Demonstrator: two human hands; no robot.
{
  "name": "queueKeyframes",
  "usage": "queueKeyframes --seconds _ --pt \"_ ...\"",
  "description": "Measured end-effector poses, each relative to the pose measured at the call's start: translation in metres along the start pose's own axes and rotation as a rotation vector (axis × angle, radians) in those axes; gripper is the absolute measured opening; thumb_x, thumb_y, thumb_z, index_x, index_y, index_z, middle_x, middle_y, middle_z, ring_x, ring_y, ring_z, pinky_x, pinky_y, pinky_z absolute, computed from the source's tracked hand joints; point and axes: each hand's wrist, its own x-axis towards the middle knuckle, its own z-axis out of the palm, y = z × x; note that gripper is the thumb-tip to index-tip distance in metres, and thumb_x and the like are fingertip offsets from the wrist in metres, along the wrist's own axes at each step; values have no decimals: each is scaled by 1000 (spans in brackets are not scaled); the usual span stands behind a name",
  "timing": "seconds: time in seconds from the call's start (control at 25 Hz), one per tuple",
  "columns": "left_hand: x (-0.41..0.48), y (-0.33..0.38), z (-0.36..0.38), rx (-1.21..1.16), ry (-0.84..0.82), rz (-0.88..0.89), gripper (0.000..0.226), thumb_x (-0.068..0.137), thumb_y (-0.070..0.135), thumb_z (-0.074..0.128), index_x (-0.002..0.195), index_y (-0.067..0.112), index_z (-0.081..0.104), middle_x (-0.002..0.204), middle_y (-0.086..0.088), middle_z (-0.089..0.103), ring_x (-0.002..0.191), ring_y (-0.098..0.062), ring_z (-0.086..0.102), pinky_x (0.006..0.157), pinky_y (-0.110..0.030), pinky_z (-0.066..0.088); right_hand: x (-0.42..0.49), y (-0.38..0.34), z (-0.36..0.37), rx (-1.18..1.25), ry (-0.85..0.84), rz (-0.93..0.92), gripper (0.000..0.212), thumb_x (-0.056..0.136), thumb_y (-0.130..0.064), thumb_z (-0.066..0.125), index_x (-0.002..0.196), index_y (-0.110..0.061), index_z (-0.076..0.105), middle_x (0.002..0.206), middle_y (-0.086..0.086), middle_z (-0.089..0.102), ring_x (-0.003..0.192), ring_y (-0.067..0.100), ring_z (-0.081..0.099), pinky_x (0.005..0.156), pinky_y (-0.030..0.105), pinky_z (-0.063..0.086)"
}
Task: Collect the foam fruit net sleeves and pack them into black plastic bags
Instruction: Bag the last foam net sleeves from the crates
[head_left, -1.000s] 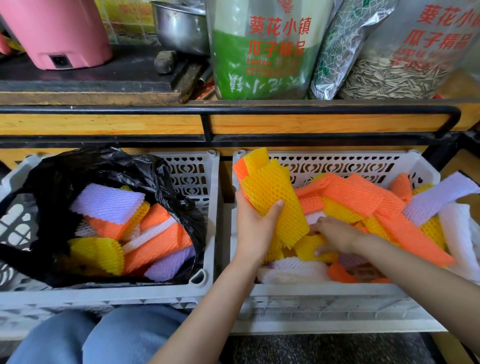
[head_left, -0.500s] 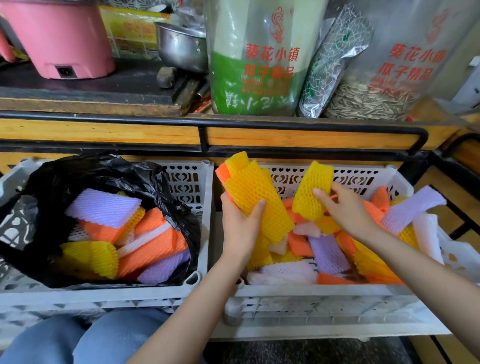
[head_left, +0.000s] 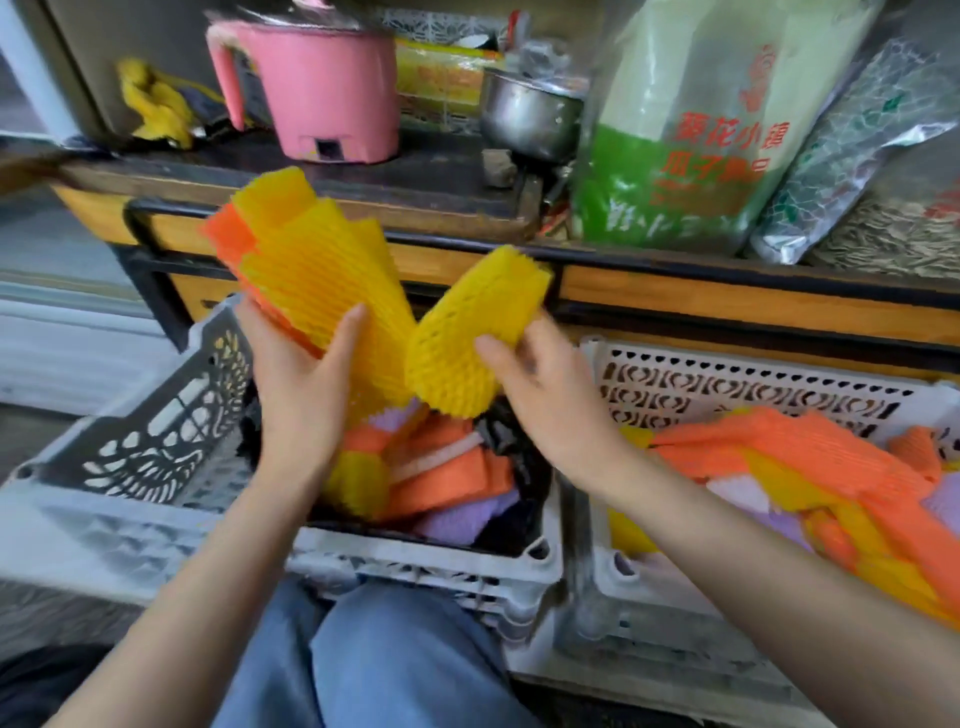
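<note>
My left hand (head_left: 306, 395) grips a stack of yellow and orange foam net sleeves (head_left: 311, 260), held up over the left crate (head_left: 156, 431). My right hand (head_left: 550, 410) holds a single yellow sleeve (head_left: 467, 338) beside that stack, also above the left crate. Below both hands the black plastic bag (head_left: 514, 457) lines the left crate and holds orange, yellow and purple sleeves (head_left: 447, 478). The right crate (head_left: 727, 379) holds a heap of loose orange, yellow and purple sleeves (head_left: 810, 483).
Behind the crates runs a wooden shelf with a black rail (head_left: 675, 270). On it stand a pink pot (head_left: 322, 88), a steel pot (head_left: 530, 114) and large bags of seeds (head_left: 691, 130). My knees in jeans (head_left: 384, 660) sit against the crates' front.
Both hands have swung left from the right crate to above the bag in the left crate. My right hand carried the single yellow sleeve along. The view has turned left.
</note>
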Motion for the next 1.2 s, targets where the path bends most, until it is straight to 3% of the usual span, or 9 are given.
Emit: queueKeyframes --seconds 0.12,0.24,0.44,0.56,0.64,0.68,0.76,1.04,1.2 --pt "17 -31 -40 132 32 -115 60 88 16 65 132 1 29 129 -10 48 115 -16 48 88 -14 34 15 19 40 -440 -318 35 29 91 -37 57 99 -9 53 85 6 64 79 22 61 71 41 49" --pt "24 -50 -55 224 51 -110 59 87 16 66 131 -2 31 132 -17 47 120 -24 48 92 -19 34 31 35 53 -1012 -474 127 46 87 -45 60 115 -12 46 110 8 62 102 30 59 75 38 44" --pt "13 -46 -31 421 -233 45 61 87 25 66 139 12 37 117 -6 39 104 -12 40 93 -21 31 32 46 35 -1319 -25 -256 73 69 -36 80 129 -10 48 121 11 53 113 30 50 90 39 43" --pt "2 -45 -8 393 -386 147 66 84 24 69 140 17 35 126 -1 46 115 -14 45 99 -31 37 29 48 3 -1040 -73 135 72 80 -31 72 139 -9 37 129 14 50 116 28 52 95 38 42" --pt "-6 -54 7 543 -505 304 54 85 25 67 133 18 43 125 -4 51 116 -23 49 95 -39 39 30 46 -21 -730 -159 373 33 89 -29 63 115 -11 59 96 8 68 85 18 67 83 35 52" --pt "-8 -60 13 657 -559 394 50 86 25 66 131 19 46 121 -5 53 113 -27 50 91 -41 38 31 43 -33 -641 -126 376 15 91 -27 61 93 -14 66 78 4 70 69 14 67 76 33 54" --pt "-10 -74 22 815 -644 504 46 87 23 63 132 23 50 116 -5 55 109 -30 52 87 -40 36 35 33 -48 -566 -12 304 25 92 -24 58 70 -16 64 61 0 66 52 4 61 62 22 49" --pt "-2 -82 48 1036 -865 467 43 99 31 42 142 23 39 122 -5 52 116 -28 46 93 -38 34 35 8 -63 -306 53 242 13 95 -23 53 97 -12 61 80 0 66 66 7 62 52 16 50" --pt "-9 -51 44 839 -631 656 41 89 33 40 121 13 55 108 -8 57 101 -28 52 85 -38 37 16 23 -90 -324 -23 247 22 94 -30 54 114 -21 53 98 -6 61 86 9 61 73 21 52"
